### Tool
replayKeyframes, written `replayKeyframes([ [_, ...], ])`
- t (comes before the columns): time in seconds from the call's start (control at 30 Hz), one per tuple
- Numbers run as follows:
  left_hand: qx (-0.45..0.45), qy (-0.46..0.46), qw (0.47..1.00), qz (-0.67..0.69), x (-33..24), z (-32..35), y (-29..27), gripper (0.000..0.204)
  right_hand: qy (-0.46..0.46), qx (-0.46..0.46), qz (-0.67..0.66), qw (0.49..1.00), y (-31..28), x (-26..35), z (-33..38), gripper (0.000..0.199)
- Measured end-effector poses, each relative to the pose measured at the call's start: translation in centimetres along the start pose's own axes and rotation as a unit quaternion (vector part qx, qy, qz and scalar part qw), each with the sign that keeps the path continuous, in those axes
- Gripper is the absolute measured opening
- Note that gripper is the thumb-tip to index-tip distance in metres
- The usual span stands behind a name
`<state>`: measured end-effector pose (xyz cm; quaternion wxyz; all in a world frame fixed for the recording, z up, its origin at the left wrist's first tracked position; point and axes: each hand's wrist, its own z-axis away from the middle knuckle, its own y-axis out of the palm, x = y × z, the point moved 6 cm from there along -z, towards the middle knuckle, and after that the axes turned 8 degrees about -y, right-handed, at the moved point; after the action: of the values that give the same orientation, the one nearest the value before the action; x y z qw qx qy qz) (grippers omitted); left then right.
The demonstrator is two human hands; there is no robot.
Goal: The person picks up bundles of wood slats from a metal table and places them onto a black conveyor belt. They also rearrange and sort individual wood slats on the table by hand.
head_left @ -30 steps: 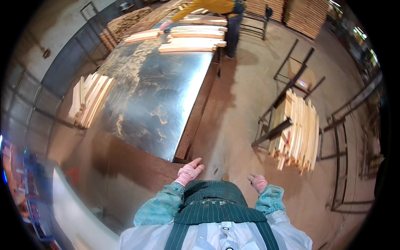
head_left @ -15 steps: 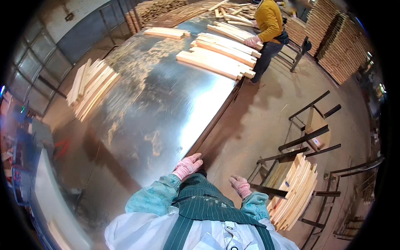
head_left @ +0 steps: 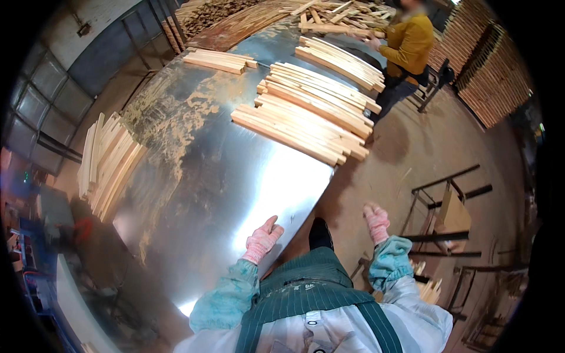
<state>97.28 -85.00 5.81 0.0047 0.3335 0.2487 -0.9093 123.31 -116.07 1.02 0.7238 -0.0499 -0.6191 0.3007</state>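
My left hand [head_left: 264,240], in a pink-and-white knit glove, is over the near right part of the sheet-metal table [head_left: 200,235]. Its thumb or forefinger is stretched out, and it holds nothing. Out to the right, past the table edge, my right hand [head_left: 376,222] in a matching glove hangs over the floor, loosely open and empty. Rows of pale wooden strips [head_left: 297,130] lie side by side ahead on the table's right side. Beyond them lies another row of strips [head_left: 340,62], close to a co-worker in a yellow top [head_left: 410,44].
Wooden strips [head_left: 112,162] are piled at the table's left edge, with a smaller group [head_left: 219,60] farther back. Loose wood pieces [head_left: 344,17] heap up at the far end. Metal frames [head_left: 438,238] stand on the right, and tall wood stacks [head_left: 491,70] rise behind.
I have moved forward along the table, so the strips ahead look nearer. My right hand has swung forward and outward. The co-worker's hands have left the strips and moved toward the heap.
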Motion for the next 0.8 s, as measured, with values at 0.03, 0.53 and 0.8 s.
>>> replayKeyframes([
  [0.03,-0.006,-0.015,1.000,0.012,-0.8,-1.6,0.2,0.066,-0.085,-0.055,0.008,0.995,-0.8,2.0,-4.5,0.033],
  [0.53,0.096,-0.186,0.878,0.430,-15.0,-21.4,8.7,0.111,-0.334,0.085,0.414,0.843,9.8,23.6,-50.5,0.077],
  [0.8,0.056,-0.153,0.952,0.258,-15.3,-23.1,8.8,0.107,-0.194,0.152,0.454,0.856,13.4,23.4,-51.1,0.082],
])
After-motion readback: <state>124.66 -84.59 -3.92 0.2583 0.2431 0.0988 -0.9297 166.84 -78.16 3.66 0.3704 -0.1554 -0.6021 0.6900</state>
